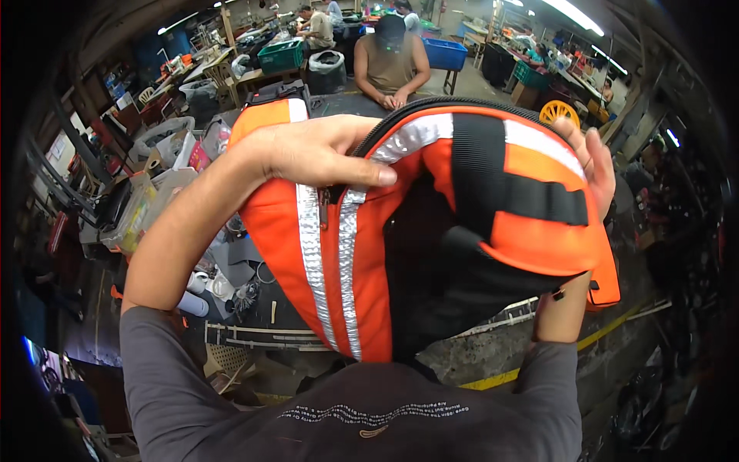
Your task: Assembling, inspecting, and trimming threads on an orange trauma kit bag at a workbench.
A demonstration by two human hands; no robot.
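Observation:
An orange bag with silver reflective strips, black webbing and a black zipper is held up in front of my chest. Its opening gapes, and the dark lining shows inside. My left hand grips the zippered rim, thumb on the near side and fingers hidden behind the fabric. Behind the right side of the bag, my right hand presses against the orange flap; only its fingers and outer edge show, and the palm is covered. A black buckle sits at the bag's far left corner.
Below the bag is a dark worktable with a white bottle and loose scraps. Plastic bins full of material stand at the left. Across the table sits a person. Farther back are green crates, a blue crate and other workers.

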